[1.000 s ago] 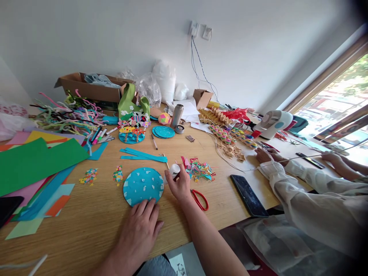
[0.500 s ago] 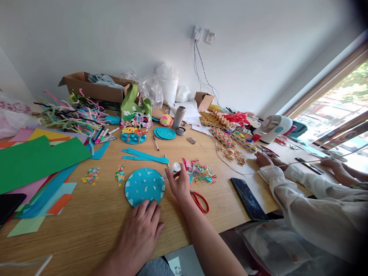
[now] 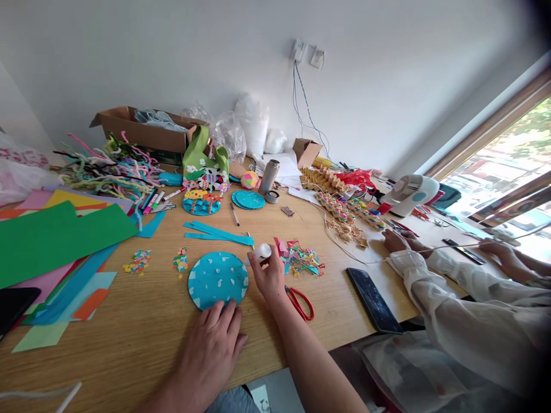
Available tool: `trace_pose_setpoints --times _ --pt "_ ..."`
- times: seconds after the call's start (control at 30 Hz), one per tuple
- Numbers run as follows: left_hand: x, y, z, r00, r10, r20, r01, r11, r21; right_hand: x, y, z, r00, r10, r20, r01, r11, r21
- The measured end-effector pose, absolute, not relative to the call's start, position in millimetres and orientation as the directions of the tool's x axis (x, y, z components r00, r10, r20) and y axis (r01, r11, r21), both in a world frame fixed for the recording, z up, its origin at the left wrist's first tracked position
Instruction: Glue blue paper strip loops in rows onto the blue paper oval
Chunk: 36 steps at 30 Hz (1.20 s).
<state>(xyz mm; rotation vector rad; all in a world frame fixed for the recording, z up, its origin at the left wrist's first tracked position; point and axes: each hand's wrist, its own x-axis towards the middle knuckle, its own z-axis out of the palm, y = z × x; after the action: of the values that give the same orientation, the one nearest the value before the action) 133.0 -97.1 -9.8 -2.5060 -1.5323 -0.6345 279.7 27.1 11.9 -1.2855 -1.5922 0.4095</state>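
Observation:
A round blue disc [image 3: 218, 280] with white patches lies flat on the table in front of me. My left hand [image 3: 215, 338] rests palm down at its near edge, with the fingers stretched out and their tips on the disc. Just right of the disc, my right hand [image 3: 269, 278] grips a small white bottle [image 3: 262, 251], tilted, its narrow end towards the disc. Blue paper strips [image 3: 217, 234] lie beyond the disc. Small piles of coloured paper dots [image 3: 181, 261] are on its left. Red-handled scissors [image 3: 301, 304] lie by my right wrist, partly hidden by it.
Paper scraps [image 3: 301, 258] are heaped right of the bottle. A phone [image 3: 373, 299] lies near the front edge. Coloured sheets [image 3: 47, 241] spread at left, below pipe cleaners [image 3: 112, 169]. Behind stand a steel flask [image 3: 269, 176] and blue discs [image 3: 249, 199]. A co-worker's hands [image 3: 404, 241] are at right.
The whole view has shifted very slightly. Both hands, the bottle and the disc keep the same places relative to each other.

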Motion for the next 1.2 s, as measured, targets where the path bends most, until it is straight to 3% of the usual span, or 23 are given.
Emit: trace_pose_setpoints --times 0.17,0.3,0.4,0.5,0.6,0.7,0.9,1.07,1.2 --pt "133 -98 -8 0.393 0.831 0.393 0.880 -0.464 0.102 280 26 13 0.086 0.866 0.492 0.546 0.372 -0.750" --pt "132 -97 -11 0.393 0.826 0.404 0.877 -0.469 0.106 280 23 16 0.176 0.848 0.500 0.430 0.390 -0.814" --pt "131 -97 -15 0.380 0.810 0.446 0.876 -0.470 0.109 283 25 19 0.343 0.837 0.426 0.166 0.392 -0.905" --pt "130 -97 -18 0.362 0.780 0.511 0.881 -0.466 0.088 290 31 23 0.416 0.876 0.246 -0.194 0.349 -0.917" --pt "129 -96 -17 0.351 0.734 0.581 0.885 -0.463 0.050 299 38 28 0.374 0.923 0.095 -0.452 0.271 -0.850" --pt "127 -95 -13 0.353 0.675 0.648 0.878 -0.478 0.020 305 40 34 0.275 0.961 0.036 -0.555 0.189 -0.810" --pt "112 -88 -3 0.360 0.579 0.731 0.869 -0.493 -0.038 311 45 43 0.048 0.996 -0.070 -0.543 -0.032 -0.839" --pt "96 -77 15 0.389 0.587 0.710 0.856 -0.516 -0.043 314 72 48 0.009 0.998 -0.056 -0.215 -0.052 -0.975" --pt "93 -63 23 0.399 0.626 0.670 0.838 -0.546 0.011 298 111 45 -0.009 0.998 -0.057 -0.056 -0.057 -0.997"
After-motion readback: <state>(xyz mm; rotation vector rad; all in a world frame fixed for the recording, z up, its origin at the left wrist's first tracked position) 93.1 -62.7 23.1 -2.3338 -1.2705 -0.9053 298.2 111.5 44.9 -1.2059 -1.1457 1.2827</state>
